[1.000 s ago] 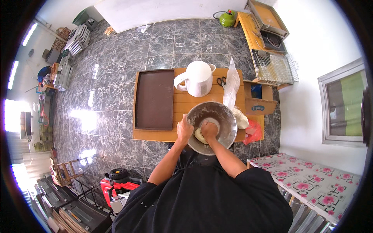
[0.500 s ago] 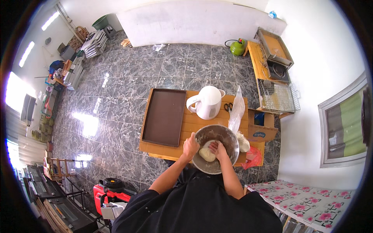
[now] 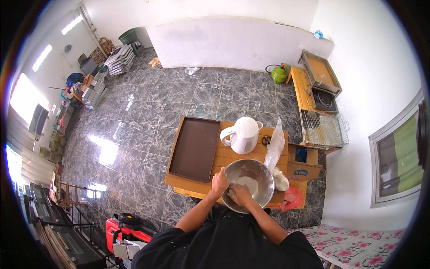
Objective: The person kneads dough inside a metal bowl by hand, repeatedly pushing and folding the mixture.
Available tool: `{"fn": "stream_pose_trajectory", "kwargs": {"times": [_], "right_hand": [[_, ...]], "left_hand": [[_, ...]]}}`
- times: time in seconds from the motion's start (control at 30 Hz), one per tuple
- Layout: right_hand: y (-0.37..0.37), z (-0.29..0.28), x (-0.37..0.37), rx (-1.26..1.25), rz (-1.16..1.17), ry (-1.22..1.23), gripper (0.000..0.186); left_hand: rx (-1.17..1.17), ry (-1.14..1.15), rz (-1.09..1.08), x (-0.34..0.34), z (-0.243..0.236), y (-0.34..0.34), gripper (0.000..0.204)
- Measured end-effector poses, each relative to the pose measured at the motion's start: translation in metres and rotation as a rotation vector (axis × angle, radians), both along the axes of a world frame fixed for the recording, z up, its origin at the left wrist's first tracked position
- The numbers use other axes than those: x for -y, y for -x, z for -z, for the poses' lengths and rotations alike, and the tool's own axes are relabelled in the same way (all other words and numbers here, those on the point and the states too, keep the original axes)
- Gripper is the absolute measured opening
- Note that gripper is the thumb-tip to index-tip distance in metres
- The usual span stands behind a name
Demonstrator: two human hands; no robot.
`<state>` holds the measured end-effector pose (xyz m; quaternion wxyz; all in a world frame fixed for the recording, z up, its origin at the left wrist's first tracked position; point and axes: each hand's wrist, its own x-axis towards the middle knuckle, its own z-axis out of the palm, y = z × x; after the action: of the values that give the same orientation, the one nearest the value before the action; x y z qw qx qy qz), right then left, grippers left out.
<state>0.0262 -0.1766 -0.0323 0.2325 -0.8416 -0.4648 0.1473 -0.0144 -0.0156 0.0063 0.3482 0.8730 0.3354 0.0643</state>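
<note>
My left hand (image 3: 219, 182) grips the left rim of a metal mixing bowl (image 3: 263, 174) at the table's near edge. Inside the bowl, my right hand (image 3: 240, 195) is curled down against the left side, where it covers the dough; the dough itself is hardly visible. A pale patch shows on the bowl's bottom, beside my right fingers. Just beyond the bowl stands a white kettle (image 3: 244, 136). To the bowl's right lie a long clear plastic bag (image 3: 275, 145) and a white bag (image 3: 281, 181). A red plastic bag (image 3: 292, 199) lies nearer me.
A dark baking tray (image 3: 195, 149) covers the left of the wooden table (image 3: 224, 157). Black scissors (image 3: 266, 141) lie by the kettle. An open cardboard box (image 3: 305, 171) stands at the right. Farther off are a wire rack (image 3: 320, 130), a green gas cylinder (image 3: 279, 74) and a red machine (image 3: 117, 229).
My right hand has moved left and nearer me inside the bowl, over the dough that showed beside it before. My left hand stays on the rim. The whole view has shifted slightly.
</note>
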Motion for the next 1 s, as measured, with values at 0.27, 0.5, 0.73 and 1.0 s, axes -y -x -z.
{"fn": "stream_pose_trajectory", "kwargs": {"times": [0.27,0.5,0.73,1.0], "right_hand": [[-0.010,-0.034,0.009,0.104,-0.071,-0.031,0.031],[-0.031,-0.054,0.042,-0.001,0.078,0.038,0.024],[-0.022,-0.048,0.028,-0.301,0.240,-0.063,0.026],[-0.017,-0.057,0.020,-0.245,0.166,0.144,0.024]], "left_hand": [[0.057,-0.034,0.038,-0.016,0.000,0.003,0.042],[0.060,-0.039,0.020,-0.033,0.002,0.003,0.042],[0.027,-0.018,0.023,-0.030,0.003,-0.002,0.041],[0.028,-0.050,0.016,-0.029,0.003,0.006,0.042]]}}
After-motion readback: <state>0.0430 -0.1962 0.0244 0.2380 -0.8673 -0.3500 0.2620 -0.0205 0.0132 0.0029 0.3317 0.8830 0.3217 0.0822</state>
